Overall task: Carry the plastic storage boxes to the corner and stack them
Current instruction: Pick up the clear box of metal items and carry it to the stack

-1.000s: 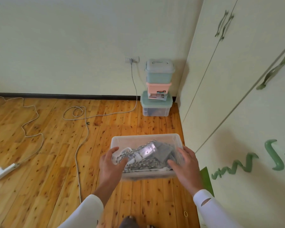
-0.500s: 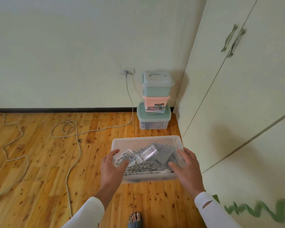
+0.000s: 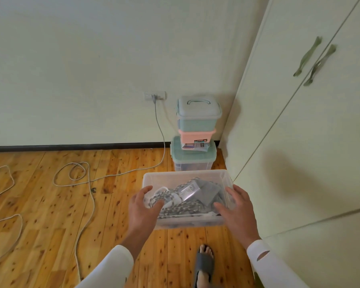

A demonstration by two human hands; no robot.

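The clear storage box [image 3: 185,176], open-topped and filled with braided cords [image 3: 176,207], is held above the wooden floor [image 3: 40,221]. The left hand [image 3: 142,212] grips its 8 o'clock corner, thumb hooked inside the rim, fingers down the outer wall. The right hand [image 3: 238,212] grips the 4 o'clock corner the same way. At 12 o'clock from the box, in the corner beside the wardrobe [image 3: 299,146], stands the stack: a teal-lidded box [image 3: 192,162] on the floor, a pink box [image 3: 195,135] on it, a teal handled box [image 3: 197,114] on top.
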